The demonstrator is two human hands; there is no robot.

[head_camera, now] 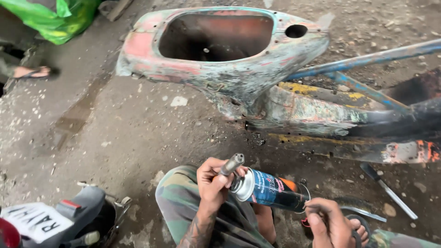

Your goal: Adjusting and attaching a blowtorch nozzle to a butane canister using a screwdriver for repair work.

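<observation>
The gas canister (271,189), a blue cylinder with an orange band and a silver shoulder, lies nearly horizontal in the lower centre of the head view, above the person's lap and camouflage trousers (183,197). A metal torch nozzle (232,164) stands at its valve end, angled up and to the right. The left hand (213,181) is clenched around the nozzle base and the neck of the canister, thumb toward the valve. The right hand (330,222) grasps the base end of the canister, fingers curled at its rim; a bare foot in a sandal lies just beneath it. On the concrete floor (138,128) to the right of the canister lies a screwdriver (388,190) with a dark handle, and a thin metal strip sits nearer the right hand. Beyond the hands, a stripped scooter frame (239,59) with peeling red, teal and yellow paint rests on the floor, its open body cavity facing up. A green plastic bag (59,18) lies at upper left, near another person's sandalled foot (32,72).
</observation>
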